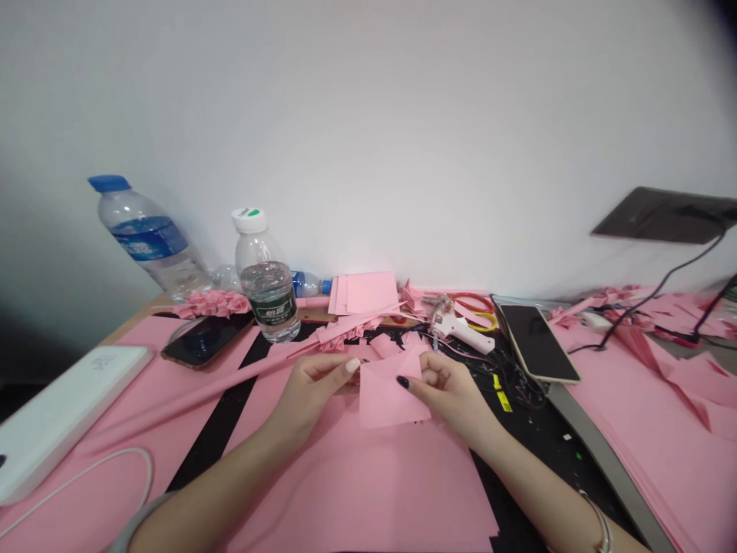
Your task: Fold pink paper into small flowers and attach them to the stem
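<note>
Between my two hands is a small square of pink paper (391,395), raised over larger pink sheets (368,484). My left hand (319,392) is closed on its upper left edge, thumb in front and the other fingers mostly hidden behind. At the upper right edge, my right hand (446,388) pinches the same square, its dark-nailed thumb lying on the front. Folded pink paper pieces (345,334) lie just behind the hands. A white glue gun (457,326) rests past my right hand.
At the left stand a blue-capped bottle (143,234) and a white-capped water bottle (268,284). A dark phone (207,338) and a white power bank (74,415) lie there too. Scissors (484,311), cables (518,380) and another phone (538,346) are at the right, below a wall socket (662,215).
</note>
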Demonstrator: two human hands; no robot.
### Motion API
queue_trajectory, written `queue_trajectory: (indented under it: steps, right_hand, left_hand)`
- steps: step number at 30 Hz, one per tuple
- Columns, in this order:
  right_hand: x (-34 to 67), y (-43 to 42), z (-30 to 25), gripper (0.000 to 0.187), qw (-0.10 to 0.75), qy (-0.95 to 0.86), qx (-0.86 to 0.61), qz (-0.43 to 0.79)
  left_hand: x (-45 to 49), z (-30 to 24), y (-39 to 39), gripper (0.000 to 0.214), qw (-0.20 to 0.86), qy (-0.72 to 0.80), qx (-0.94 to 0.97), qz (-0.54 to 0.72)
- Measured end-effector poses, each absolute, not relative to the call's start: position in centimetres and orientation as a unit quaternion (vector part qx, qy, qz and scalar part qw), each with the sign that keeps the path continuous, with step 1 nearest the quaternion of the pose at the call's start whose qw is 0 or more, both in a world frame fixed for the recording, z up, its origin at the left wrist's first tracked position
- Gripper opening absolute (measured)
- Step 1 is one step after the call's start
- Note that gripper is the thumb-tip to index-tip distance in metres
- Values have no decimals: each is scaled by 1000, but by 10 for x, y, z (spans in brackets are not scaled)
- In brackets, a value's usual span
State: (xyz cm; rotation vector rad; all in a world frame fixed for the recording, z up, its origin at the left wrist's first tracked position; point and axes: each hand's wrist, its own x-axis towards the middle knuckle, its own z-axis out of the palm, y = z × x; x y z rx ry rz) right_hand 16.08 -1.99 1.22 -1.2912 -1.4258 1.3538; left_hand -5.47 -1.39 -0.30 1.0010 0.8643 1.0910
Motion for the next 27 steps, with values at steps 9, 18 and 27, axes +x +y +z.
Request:
queue_trajectory:
  steps: [9, 18, 27]
  right_hand:
    - [162, -20, 11, 40, 379, -563, -512, 527]
    - [162, -19, 9, 36, 387, -553, -502, 540]
    - [162, -19, 9, 34, 389, -563, -501, 530]
  left_hand:
    - [-55, -4, -13, 28, 645, 383, 457, 477]
    - [-53, -3, -12, 28, 625, 397, 434, 513]
    - [-54, -3, -13, 26, 618, 391, 447, 516]
